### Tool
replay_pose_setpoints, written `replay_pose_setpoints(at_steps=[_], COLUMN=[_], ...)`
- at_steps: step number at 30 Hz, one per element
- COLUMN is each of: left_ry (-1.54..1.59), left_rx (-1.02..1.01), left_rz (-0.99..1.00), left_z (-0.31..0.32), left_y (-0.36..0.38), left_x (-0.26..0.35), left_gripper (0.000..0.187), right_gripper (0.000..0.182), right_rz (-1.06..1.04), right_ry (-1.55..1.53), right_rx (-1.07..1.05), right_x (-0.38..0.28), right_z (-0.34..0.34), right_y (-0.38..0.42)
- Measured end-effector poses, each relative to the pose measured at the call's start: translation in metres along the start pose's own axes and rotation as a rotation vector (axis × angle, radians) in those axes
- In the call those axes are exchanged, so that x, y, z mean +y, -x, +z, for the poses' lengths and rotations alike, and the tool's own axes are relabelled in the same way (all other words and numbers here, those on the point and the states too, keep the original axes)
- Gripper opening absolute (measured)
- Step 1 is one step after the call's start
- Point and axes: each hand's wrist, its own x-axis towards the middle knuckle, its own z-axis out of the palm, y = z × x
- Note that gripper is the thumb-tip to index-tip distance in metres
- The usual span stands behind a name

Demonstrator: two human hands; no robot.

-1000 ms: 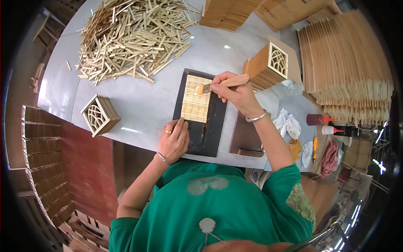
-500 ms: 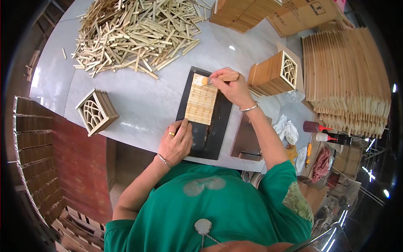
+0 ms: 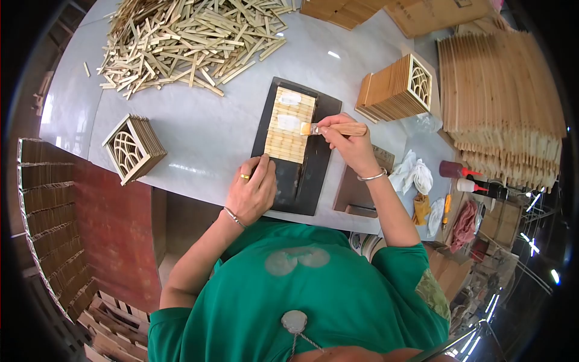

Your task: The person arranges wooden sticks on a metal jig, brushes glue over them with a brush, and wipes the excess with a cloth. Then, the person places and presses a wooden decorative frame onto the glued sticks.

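Note:
A panel of narrow bamboo strips point(image 3: 286, 146) lies on a black board point(image 3: 315, 187) in front of me. Two white wet-looking patches point(image 3: 288, 122) mark its upper half. My right hand point(image 3: 348, 145) is closed around the wooden handle of a flat brush point(image 3: 351, 129). The brush's bristles touch the panel's right edge beside the lower patch. At the panel's lower left corner, my left hand point(image 3: 252, 186) has its fingers bent and close together, fingertips pressed on the edge; the thumb is partly hidden.
Loose bamboo sticks point(image 3: 193, 42) are heaped at the back left. Stacked fan-patterned wooden frames stand at left point(image 3: 136, 149) and right point(image 3: 395, 89). Farther right are piled wooden boards point(image 3: 500, 102), white cloths point(image 3: 413, 174) and a dark red bottle point(image 3: 452, 169). A cardboard box point(image 3: 437, 15) sits behind.
My right hand has moved the brush down and rightward, off the panel's top. Two white patches now show on the panel. My left hand keeps its place at the corner.

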Motion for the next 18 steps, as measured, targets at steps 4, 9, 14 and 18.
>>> replay_pose_setpoints(at_steps=[4,9,14,18], left_ry=[0.004,0.011,0.006,0.01], left_rx=[0.003,0.013,0.022,0.023], left_rz=[0.014,-0.018,-0.011,-0.007], left_z=[-0.002,-0.001,0.0,0.002], left_y=[-0.002,0.0,-0.002,0.0], left_x=[0.001,0.001,0.001,0.001], left_gripper=[0.032,0.03,0.029,0.03], right_gripper=[0.011,0.011,0.011,0.01], right_rz=[-0.239,-0.159,-0.081,-0.181], right_ry=[-0.049,0.047,-0.184,-0.136], right_rx=[-0.086,-0.056,-0.025,-0.036], right_x=[0.005,0.017,0.007,0.009], right_z=[0.026,0.028,0.021,0.045], right_y=[0.01,0.026,0.037,0.03])
